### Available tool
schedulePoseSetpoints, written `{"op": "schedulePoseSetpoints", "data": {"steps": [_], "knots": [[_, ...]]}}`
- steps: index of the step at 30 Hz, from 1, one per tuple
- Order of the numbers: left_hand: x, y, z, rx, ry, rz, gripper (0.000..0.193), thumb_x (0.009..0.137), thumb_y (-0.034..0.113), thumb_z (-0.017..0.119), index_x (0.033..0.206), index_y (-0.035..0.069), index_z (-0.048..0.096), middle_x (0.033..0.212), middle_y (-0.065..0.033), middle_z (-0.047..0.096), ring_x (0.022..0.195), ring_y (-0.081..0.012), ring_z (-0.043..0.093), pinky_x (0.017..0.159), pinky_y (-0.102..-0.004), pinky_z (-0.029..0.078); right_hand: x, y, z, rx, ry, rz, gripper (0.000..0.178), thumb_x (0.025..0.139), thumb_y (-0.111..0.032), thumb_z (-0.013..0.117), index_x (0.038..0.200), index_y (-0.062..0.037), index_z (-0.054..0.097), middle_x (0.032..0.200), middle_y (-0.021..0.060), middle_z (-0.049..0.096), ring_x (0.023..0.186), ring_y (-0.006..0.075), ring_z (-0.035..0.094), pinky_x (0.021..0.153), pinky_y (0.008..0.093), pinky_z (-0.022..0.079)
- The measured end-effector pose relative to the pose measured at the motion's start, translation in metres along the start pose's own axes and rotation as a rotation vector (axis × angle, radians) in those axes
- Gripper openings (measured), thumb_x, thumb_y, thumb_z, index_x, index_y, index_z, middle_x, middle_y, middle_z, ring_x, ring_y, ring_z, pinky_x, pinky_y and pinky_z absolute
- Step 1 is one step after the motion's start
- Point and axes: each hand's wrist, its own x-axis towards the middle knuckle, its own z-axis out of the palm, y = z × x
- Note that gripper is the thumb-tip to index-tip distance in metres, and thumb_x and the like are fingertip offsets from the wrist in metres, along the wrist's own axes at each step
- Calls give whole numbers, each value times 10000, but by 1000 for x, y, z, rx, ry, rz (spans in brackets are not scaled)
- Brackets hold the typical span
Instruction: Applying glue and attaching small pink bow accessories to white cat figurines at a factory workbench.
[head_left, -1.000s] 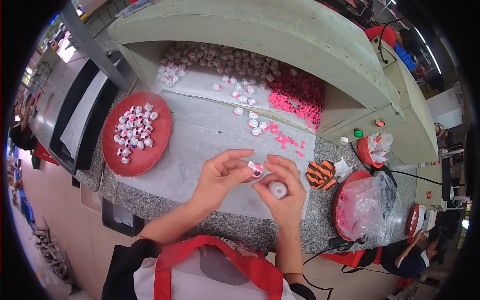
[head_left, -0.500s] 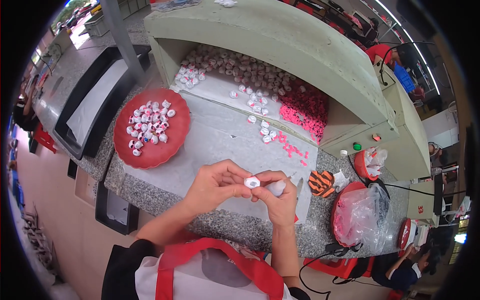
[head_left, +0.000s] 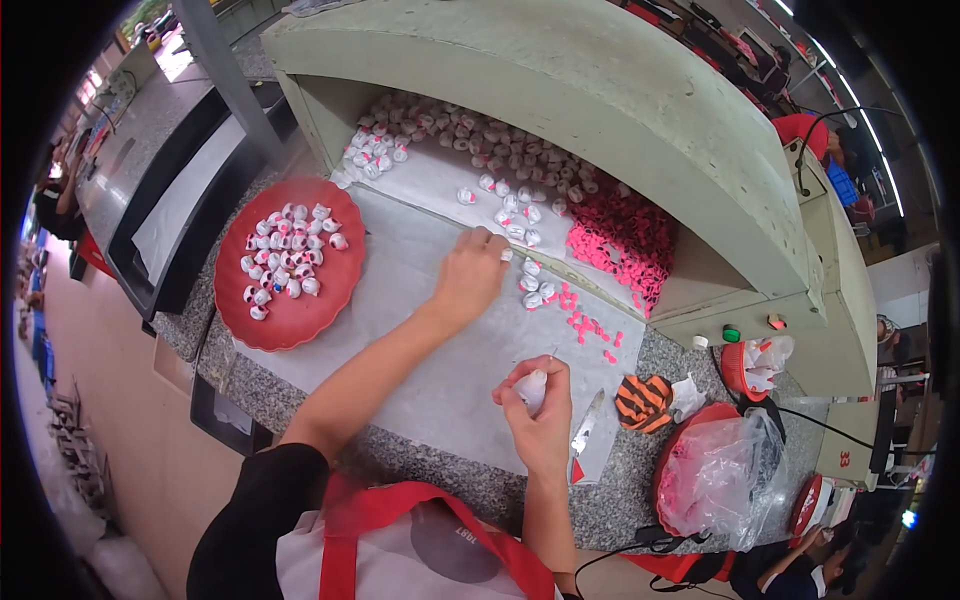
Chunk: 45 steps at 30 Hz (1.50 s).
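Shifted fwd since prev. frame: L hand [head_left: 470,277], now well apart from R hand [head_left: 541,418]; the white piece seen btw. them then is no longer there. L fingers bent, close together, at the far part of the paper sheet [head_left: 400,335]; a small white piece [head_left: 507,256] shows right at the fingertips, but cannot tell whether gripped or only touched. R fingers curled & clamped round a small white bottle [head_left: 533,388], held over the near R part of the sheet, w/ a thin needle-like tip just above the fingers.

Surroundings: loose white pieces [head_left: 537,290] lie just R of L hand, next to scattered pink bits [head_left: 590,325]. Beyond, inside the pale-green metal housing [head_left: 560,60], a heap of white pieces [head_left: 470,130] adjoins a pile of pink bits [head_left: 625,235]. At L, red scalloped plate [head_left: 337,290], partly over the sheet, w/ a group of white, pink & dark-marked pieces [head_left: 285,245].

R of R hand: knife [head_left: 588,425] on the sheet's edge, red end toward the person; then orange-&-black striped cloth [head_left: 643,402] beside crumpled white paper [head_left: 688,397], & clear plastic bag [head_left: 735,465] on a red dish, all on the speckled counter [head_left: 627,470].
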Motion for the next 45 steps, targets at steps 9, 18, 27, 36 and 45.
{"op": "schedulePoseSetpoints", "data": {"steps": [9,18,27,36,45], "knots": [[-17,8,-37,-918,-489,-510,164,781,44,571,941,24,539,947,-82,584,714,-208,615,668,-305,503,-33,-38,-22,167,182,-117,413,685,137,587,1004,-25,380,843,103,512,742,200,588,714,296,494],[-69,96,-144,-1931,-561,-699,387,815,-7,514,1190,-36,420,1037,-157,549,876,-239,597,825,-287,478,-88,-82,0,-128,589,-477,304,660,-126,568,914,29,506,860,82,516,785,153,496,729,281,410],[-75,96,-138,-1392,-273,-340,323,721,-98,607,1024,-63,501,989,-117,554,915,-192,584,790,-270,505,-82,-81,-7,-432,377,-642,257,660,-79,613,885,20,538,782,109,582,642,168,562,582,248,446],[-69,94,-131,-1290,-244,-311,289,708,-101,612,983,-57,537,978,-110,523,902,-200,588,789,-275,515,-65,-77,-11,-496,322,-730,263,636,-25,630,875,32,538,723,122,610,537,189,597,487,254,469],[-68,90,-132,-1164,-229,-240,309,689,-144,594,981,-66,530,976,-123,499,896,-197,573,775,-284,521,-66,-79,-10,-460,250,-719,262,624,-4,623,872,34,548,732,122,613,552,192,599,495,259,473]]}}
